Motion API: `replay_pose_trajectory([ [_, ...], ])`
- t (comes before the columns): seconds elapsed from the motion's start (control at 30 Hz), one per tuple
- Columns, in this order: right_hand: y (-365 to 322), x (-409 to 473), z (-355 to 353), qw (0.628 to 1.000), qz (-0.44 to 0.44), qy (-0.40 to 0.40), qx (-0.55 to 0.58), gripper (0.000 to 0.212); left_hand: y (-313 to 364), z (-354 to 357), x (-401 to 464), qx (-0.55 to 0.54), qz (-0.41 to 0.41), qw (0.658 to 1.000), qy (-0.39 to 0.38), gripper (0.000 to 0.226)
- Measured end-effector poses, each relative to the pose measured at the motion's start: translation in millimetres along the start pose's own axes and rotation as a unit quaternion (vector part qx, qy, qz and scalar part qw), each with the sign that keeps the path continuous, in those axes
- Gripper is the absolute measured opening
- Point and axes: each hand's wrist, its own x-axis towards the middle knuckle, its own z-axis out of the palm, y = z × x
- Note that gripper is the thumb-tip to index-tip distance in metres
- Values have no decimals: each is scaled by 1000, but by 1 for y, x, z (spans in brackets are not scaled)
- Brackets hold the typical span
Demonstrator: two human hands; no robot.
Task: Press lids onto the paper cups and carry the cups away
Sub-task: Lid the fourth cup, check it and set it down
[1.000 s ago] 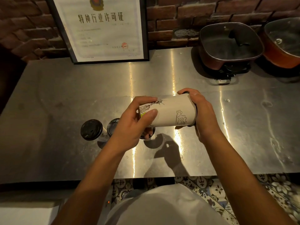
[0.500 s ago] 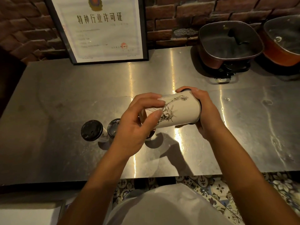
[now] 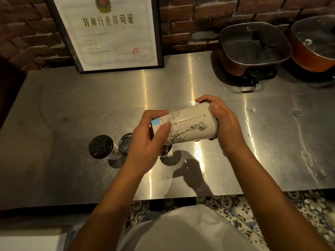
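The printed paper cup [image 3: 188, 126] lies sideways above the steel counter [image 3: 72, 105], left hand [image 3: 147, 142] gripping its base, right hand [image 3: 223, 126] wrapping the black lid [image 3: 205, 101].

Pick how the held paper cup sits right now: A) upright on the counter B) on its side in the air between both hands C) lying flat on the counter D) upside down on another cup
B: the paper cup lies sideways above the counter, left hand gripping its base end, right hand wrapped over the lid end.

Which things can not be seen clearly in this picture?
Head view only:
- Lid on the held cup: covered by the right hand.
- Cup's base: covered by the left hand.
- Third table cup: behind the left hand.
- Right pot: cut by the edge.
- Certificate small print: blurred.
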Motion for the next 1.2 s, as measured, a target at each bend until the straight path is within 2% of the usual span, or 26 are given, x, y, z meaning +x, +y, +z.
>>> replay_pose_trajectory([
  [0.13,4,-1,1,998,38,-9,46,47,-7,5,3,-11,-21,999,35,20],
  [0.2,5,-2,0,985,95,-46,134,54,-10,6,5,-36,-37,997,53,24],
  [0.27,5,-4,-2,975,131,-81,162,57,-15,8,7,-25,-64,996,55,30],
  [0.33,8,-5,-7,986,117,-53,110,60,-21,9,9,67,-60,994,64,29],
  [0.4,9,-4,-14,996,86,-1,31,57,-25,11,9,213,16,971,107,30],
  [0.43,9,-4,-16,997,74,16,-4,53,-23,14,9,250,54,958,129,31],
  [0.5,9,-3,-16,997,66,10,-48,43,-16,27,9,211,61,968,122,32],
  [0.6,10,-4,-12,997,58,-12,-55,37,-6,48,11,105,0,994,37,41],
  [0.67,10,-4,-13,998,65,-13,-20,43,-5,53,13,108,-4,994,18,45],
  [0.77,7,-7,-19,985,133,-58,91,65,-7,47,19,98,-22,994,30,48],
  [0.87,13,-10,-27,979,128,-93,125,55,-12,44,22,90,-42,995,25,49],
  [1.03,26,-13,-33,988,110,-75,84,50,-28,56,21,89,-68,994,14,34],
  [1.2,45,-9,-41,994,99,-47,14,46,-49,71,19,59,-99,993,1,37],
])
